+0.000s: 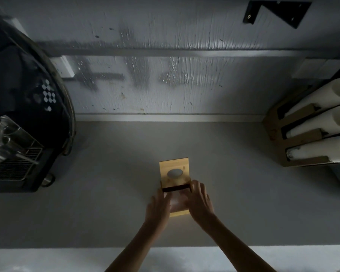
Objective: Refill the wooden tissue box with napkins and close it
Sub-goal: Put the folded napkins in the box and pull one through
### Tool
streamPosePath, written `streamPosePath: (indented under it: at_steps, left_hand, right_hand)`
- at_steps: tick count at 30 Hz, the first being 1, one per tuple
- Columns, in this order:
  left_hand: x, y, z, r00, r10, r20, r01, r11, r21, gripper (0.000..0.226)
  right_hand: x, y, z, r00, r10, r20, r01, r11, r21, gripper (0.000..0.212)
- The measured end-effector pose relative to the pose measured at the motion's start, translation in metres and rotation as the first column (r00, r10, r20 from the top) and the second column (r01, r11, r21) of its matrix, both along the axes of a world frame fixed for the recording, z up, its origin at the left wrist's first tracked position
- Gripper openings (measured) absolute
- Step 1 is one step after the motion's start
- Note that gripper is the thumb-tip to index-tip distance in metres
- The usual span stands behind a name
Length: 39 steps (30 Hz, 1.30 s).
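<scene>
A small wooden tissue box [180,213] stands on the grey counter, near the front middle. Its wooden lid [174,165], with an oval hole, is slid partway off toward the wall, leaving a dark gap across the box. White napkins [177,201] show inside the open near part. My left hand [159,207] lies against the box's left side and my right hand [200,201] against its right side, fingers reaching over the napkins. Whether the fingers grip the napkins or only the box is unclear.
A black machine with a metal drip grate [14,167] fills the left side. A wooden holder with white cup stacks [320,134] leans at the right. A painted wall [165,75] closes the back; the counter's front edge [169,247] runs below my wrists.
</scene>
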<state>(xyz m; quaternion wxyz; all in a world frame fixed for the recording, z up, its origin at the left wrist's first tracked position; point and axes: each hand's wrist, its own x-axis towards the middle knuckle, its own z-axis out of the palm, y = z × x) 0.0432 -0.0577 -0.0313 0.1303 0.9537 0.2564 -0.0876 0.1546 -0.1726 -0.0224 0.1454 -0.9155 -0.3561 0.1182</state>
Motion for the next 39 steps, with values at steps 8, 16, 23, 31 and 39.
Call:
streamPosePath:
  at_steps: [8, 16, 23, 31, 39]
  left_hand:
    - [-0.003, -0.006, 0.011, 0.983, 0.18, 0.037, -0.173, 0.974, -0.144, 0.047]
    - [-0.003, -0.004, 0.009, 0.965, 0.261, -0.004, -0.253, 0.935, -0.249, 0.042]
    - [0.008, 0.03, 0.033, 0.773, 0.608, 0.182, -0.449, 0.726, -0.521, 0.019]
    - [0.035, 0.054, 0.065, 0.612, 0.707, -0.356, -0.403, -0.108, -0.909, 0.062]
    - [0.04, 0.051, 0.069, 0.624, 0.685, -0.376, -0.37, -0.164, -0.914, 0.065]
  right_hand:
    - [0.005, -0.011, 0.017, 0.994, -0.067, -0.085, 0.055, 0.989, -0.14, 0.047]
    - [0.008, -0.017, 0.003, 0.988, -0.084, -0.127, 0.075, 0.994, -0.077, 0.035]
    - [0.037, -0.019, 0.019, 0.614, -0.122, -0.78, 0.514, 0.811, 0.279, 0.03]
    - [0.073, 0.011, 0.033, 0.111, -0.058, -0.992, 0.593, 0.805, 0.019, 0.055]
    - [0.071, 0.011, 0.03, 0.082, -0.059, -0.995, 0.609, 0.793, 0.003, 0.059]
